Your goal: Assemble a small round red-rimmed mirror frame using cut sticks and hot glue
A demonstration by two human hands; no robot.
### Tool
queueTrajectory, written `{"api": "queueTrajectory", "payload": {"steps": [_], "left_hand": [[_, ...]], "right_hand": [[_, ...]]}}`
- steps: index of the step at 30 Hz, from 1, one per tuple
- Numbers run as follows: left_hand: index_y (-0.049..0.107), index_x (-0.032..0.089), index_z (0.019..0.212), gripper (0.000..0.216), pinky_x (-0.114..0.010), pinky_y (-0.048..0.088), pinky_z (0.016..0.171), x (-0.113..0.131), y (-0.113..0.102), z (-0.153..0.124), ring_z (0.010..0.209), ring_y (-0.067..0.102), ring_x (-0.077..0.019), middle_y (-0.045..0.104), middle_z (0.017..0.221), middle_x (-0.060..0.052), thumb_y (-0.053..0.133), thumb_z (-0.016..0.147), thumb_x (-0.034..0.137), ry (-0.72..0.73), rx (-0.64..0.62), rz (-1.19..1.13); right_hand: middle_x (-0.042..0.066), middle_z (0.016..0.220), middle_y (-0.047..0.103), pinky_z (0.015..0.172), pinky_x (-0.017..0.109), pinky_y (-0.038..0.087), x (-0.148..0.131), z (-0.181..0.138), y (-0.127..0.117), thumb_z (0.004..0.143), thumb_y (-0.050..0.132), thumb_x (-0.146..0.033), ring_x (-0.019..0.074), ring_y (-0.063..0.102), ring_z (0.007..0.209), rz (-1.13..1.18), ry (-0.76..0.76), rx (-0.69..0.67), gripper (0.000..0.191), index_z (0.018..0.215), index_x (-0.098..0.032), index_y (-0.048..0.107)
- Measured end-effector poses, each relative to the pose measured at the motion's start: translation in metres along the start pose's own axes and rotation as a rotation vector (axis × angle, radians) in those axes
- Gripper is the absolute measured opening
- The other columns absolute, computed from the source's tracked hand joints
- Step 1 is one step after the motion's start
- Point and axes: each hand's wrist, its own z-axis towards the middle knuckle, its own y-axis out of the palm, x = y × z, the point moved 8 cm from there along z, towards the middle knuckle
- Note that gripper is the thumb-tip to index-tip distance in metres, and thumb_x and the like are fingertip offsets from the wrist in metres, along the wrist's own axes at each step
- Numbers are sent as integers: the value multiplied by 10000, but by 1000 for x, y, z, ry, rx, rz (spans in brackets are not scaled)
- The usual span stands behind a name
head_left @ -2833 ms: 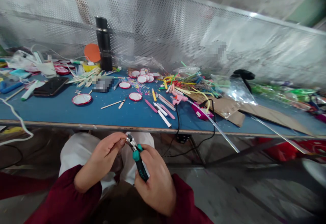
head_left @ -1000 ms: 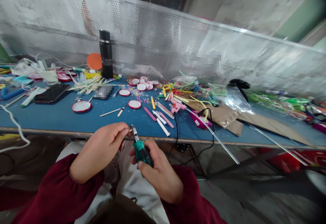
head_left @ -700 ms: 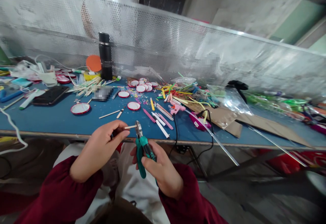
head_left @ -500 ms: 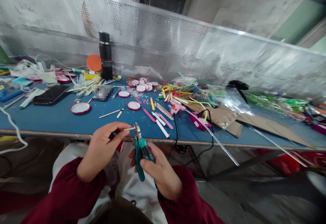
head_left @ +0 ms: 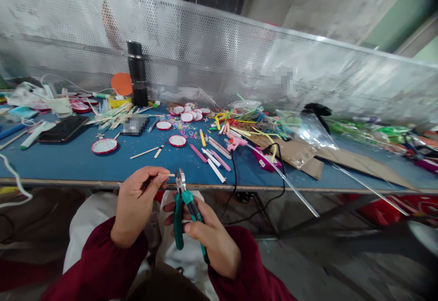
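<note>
No writing can be read with certainty. Faint lettering is borne by the black bottle [head_left: 138, 77] at far left, small pale marks by the near pliers [head_left: 189, 198] and the magenta object [head_left: 268, 163] toward the right; none can be deciphered.

Just left of the pliers [head_left: 187, 197], the left hand [head_left: 135, 205] covers one end of the stick [head_left: 170, 175]; whether the other touches them is unclear. The right hand [head_left: 214, 236] hides part of their handles. Beyond the pliers, the coloured rings [head_left: 188, 129] are too small to tell apart. Far left of the pliers, the view's edge crops the white cable [head_left: 14, 173]; far right, the green pile [head_left: 393, 132] is blurred.
</note>
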Motion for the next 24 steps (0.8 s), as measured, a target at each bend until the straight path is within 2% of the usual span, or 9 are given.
{"api": "queueTrajectory", "payload": {"steps": [7,17,24], "left_hand": [[741,208,909,215,-252,513,664,-5,0,-1,696,638,-155,729,820,-11,656,865,400,-17,39,-52],[748,226,889,172,-267,506,748,-3,-2,-2,768,651,-163,733,857,-8,663,876,375,64,65,-10],[746,225,892,162,-280,497,750,-2,-4,-3,803,655,-174,737,884,-19,662,885,362,107,80,18]], "right_hand": [[76,983,672,791,390,501,3,2,-2,658,565,-225,265,599,924,-80,48,8,375,1011,-222,693],[58,886,642,713,362,481,5,4,1,699,580,-276,240,579,822,-82,88,13,272,950,-236,676],[29,830,575,696,322,434,1,4,5,742,553,-271,199,542,773,-110,58,6,175,896,-216,614]]}}
